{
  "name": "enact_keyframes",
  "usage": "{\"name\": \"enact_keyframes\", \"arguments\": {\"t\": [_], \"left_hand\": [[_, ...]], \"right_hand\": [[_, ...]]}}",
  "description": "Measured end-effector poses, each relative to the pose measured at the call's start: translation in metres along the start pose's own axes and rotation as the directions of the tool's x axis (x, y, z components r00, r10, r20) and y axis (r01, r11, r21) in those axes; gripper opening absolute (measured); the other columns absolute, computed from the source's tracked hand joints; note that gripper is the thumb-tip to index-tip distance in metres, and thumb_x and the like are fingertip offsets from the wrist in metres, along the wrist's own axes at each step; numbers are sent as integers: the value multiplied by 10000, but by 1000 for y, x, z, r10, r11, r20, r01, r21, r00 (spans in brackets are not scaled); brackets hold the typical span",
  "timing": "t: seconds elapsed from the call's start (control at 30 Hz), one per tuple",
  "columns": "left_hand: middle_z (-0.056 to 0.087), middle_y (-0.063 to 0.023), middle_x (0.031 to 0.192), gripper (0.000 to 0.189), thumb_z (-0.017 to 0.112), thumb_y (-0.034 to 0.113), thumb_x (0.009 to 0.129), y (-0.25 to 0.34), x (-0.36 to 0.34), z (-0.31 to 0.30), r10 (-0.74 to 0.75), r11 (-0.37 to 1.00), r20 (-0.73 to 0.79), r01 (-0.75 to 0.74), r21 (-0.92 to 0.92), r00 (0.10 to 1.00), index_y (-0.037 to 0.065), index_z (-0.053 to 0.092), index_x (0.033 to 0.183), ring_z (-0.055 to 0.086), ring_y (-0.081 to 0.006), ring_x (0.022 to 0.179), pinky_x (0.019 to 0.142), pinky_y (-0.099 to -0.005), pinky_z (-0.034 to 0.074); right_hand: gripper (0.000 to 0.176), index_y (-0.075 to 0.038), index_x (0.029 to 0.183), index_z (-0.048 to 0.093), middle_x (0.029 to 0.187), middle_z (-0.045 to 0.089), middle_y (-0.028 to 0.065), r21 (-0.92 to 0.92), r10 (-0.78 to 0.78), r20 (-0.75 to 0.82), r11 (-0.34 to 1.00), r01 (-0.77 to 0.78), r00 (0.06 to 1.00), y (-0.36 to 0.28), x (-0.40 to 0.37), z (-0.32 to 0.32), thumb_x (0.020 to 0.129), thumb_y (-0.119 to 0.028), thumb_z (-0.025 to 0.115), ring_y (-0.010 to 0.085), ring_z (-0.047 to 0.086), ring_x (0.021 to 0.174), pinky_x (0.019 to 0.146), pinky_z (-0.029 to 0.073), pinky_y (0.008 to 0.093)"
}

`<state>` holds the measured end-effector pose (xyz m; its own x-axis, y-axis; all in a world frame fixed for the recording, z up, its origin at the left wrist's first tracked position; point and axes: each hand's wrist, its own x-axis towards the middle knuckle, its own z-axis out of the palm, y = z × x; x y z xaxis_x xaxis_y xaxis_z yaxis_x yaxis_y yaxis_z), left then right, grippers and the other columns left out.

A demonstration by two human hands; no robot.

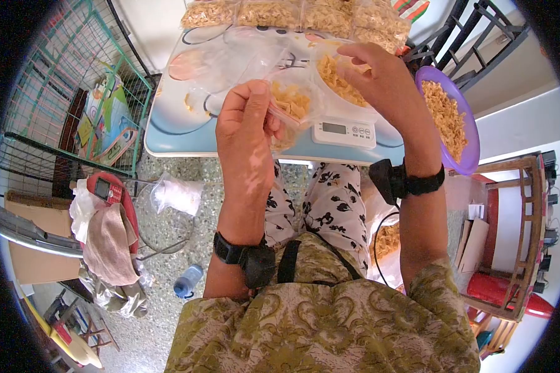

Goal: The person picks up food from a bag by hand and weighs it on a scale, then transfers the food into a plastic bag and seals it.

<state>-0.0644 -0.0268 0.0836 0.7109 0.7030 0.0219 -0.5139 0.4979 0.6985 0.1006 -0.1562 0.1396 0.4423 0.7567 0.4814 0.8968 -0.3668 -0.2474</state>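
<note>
My left hand [249, 115] pinches the rim of a clear plastic bag [290, 102] that holds some yellow chips. My right hand [370, 71] is over a white bowl of yellow chips [336, 78], its fingers apart and curved, with nothing visible between them. In front of the bowl, a white digital scale [344, 132] sits at the near edge of the table [183, 144]. Behind my left hand, empty clear bags [230, 59] lie on the table.
Filled bags of chips [270, 13] line the far table edge. A purple basin [473, 140] of chips stands at the right. Wire cages [37, 112] are at the left, a blue bottle [188, 281] on the floor, and a wooden rack [524, 230] at the right.
</note>
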Motion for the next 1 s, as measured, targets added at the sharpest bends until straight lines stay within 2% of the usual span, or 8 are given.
{"name": "enact_keyframes", "arguments": {"t": [0.07,0.1,0.17,0.2,0.27,0.4,0.57,1.0], "left_hand": [[506,23,706,178,601,223,925,0,0,1,-7,1000,-4,7,2,1000,47,574,924,445,-46,575,502,-191,370],[505,24,702,181,601,225,925,0,0,2,-15,1000,-13,15,7,1000,47,574,923,445,-45,574,502,-191,372],[505,25,698,183,601,227,924,0,0,2,-23,1000,-23,23,13,999,46,574,922,445,-44,573,501,-191,374],[502,26,693,188,601,231,924,-1,1,2,-22,1000,-15,22,21,1000,45,573,922,444,-43,572,501,-191,376],[500,27,687,193,602,234,923,-2,1,2,-21,999,-8,22,30,1000,43,572,922,444,-42,570,500,-191,378],[497,27,681,197,602,235,922,-3,3,2,-19,999,-2,19,44,1000,40,571,925,443,-42,568,499,-194,377],[499,25,684,185,598,221,924,-3,3,2,-25,998,-4,25,51,1000,38,571,925,443,-44,567,499,-194,375],[528,20,731,145,601,181,917,-1,2,0,-35,999,10,35,40,999,56,550,968,456,-57,587,521,-208,384]], "right_hand": [[383,-36,1142,607,1086,613,150,-10,48,95,999,-47,994,12,-2,8,827,-250,648,251,588,1005,876,464,342],[383,-36,1142,607,1086,613,150,-9,48,94,999,-47,994,16,-3,12,827,-250,648,251,588,1005,876,464,342],[431,-40,1183,585,1150,591,190,-76,49,147,996,-38,988,14,-2,15,810,-248,647,324,559,1070,942,425,374],[431,-40,1183,585,1150,591,190,-74,49,147,996,-39,988,9,0,13,810,-248,647,324,559,1070,942,425,374],[451,-42,1202,572,1186,574,208,-151,192,374,978,-144,907,-1,5,5,806,-247,641,354,534,1110,966,406,388],[444,-41,1183,580,1137,585,215,-206,201,397,970,-127,896,6,4,14,800,-256,641,353,545,1075,939,420,389],[380,-39,1103,604,1016,596,207,-174,71,356,985,-9,932,23,1,28,807,-276,629,352,570,959,842,446,409],[269,-46,984,618,879,630,174,-114,112,360,991,-75,926,31,6,43,790,-231,639,324,609,841,758,475,390]]}}
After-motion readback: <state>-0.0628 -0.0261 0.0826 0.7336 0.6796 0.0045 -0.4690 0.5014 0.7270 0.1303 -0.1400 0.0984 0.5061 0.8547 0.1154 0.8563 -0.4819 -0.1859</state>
